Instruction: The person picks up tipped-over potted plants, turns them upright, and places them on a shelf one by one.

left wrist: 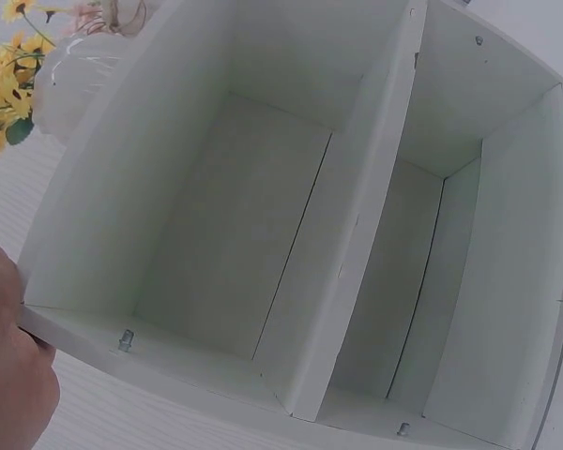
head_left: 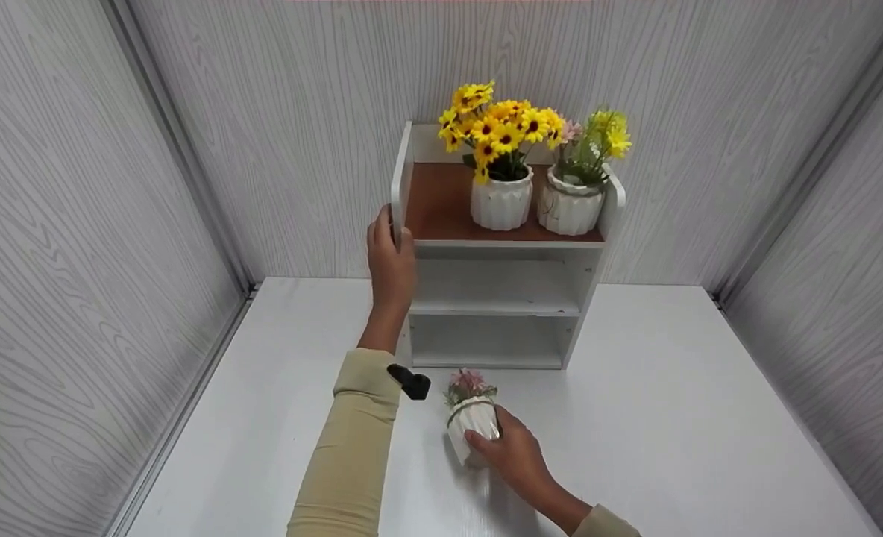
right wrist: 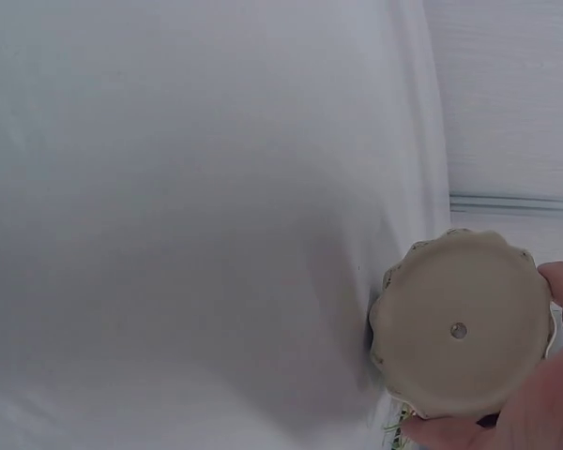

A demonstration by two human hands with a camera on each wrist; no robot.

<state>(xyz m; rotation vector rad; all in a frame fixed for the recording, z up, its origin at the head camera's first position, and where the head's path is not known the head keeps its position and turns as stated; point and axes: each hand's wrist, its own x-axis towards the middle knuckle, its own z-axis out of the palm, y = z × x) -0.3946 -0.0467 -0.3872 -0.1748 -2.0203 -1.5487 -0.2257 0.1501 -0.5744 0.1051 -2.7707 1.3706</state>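
Note:
My right hand (head_left: 518, 453) grips a small white ribbed flower pot (head_left: 474, 429) with pink flowers (head_left: 468, 382), tilted in front of the shelf. In the right wrist view the pot's round base (right wrist: 464, 328) with its small central hole faces the camera, thumb and fingers around its side. My left hand (head_left: 392, 259) holds the left side panel of a small white shelf (head_left: 497, 307), fingers outside near the upper edge. On the shelf's brown top stand a white pot (head_left: 501, 203) of yellow flowers (head_left: 506, 133) and another white pot (head_left: 572, 209) with yellow and pink flowers.
Two open compartments lie below the brown top, split by a white board (left wrist: 352, 253). The shelf stands on a white table (head_left: 673, 418) near the back wall (head_left: 285, 149). Grey wood-grain panels rise on both sides. A black device (head_left: 410, 382) sits at my left sleeve.

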